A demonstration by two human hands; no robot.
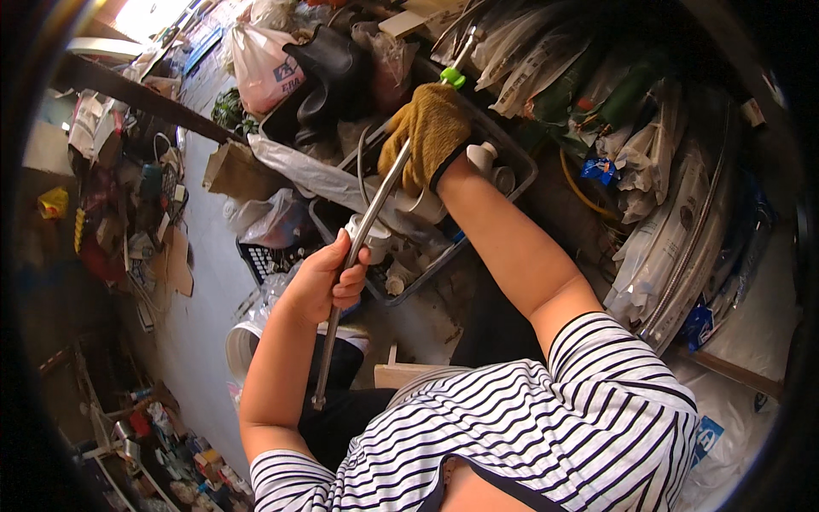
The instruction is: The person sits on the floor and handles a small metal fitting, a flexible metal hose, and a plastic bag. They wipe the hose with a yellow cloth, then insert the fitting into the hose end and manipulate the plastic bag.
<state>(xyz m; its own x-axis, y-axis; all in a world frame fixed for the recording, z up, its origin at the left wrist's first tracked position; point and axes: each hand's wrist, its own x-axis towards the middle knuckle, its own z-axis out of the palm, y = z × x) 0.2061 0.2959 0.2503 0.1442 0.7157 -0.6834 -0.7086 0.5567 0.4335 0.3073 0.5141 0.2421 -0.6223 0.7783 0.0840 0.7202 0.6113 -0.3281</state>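
A long, thin, silver metal tube runs slantwise across the middle, its lower end hanging near my lap. My bare left hand is closed around its lower half. Farther up, my right hand, in a brown cloth work glove, is wrapped round the tube. Just beyond the glove sits a bright green piece, and past it a slim silver length ends in a metal fitting. Whether this is one piece with the tube is hidden by the glove. Below my hands stands a dark plastic crate holding white pipe fittings.
At the right hang several hoses in clear plastic sleeves. Black rubber boots and a tied plastic bag sit at the far side. A white bucket stands by my left arm. Cluttered shelves line the left.
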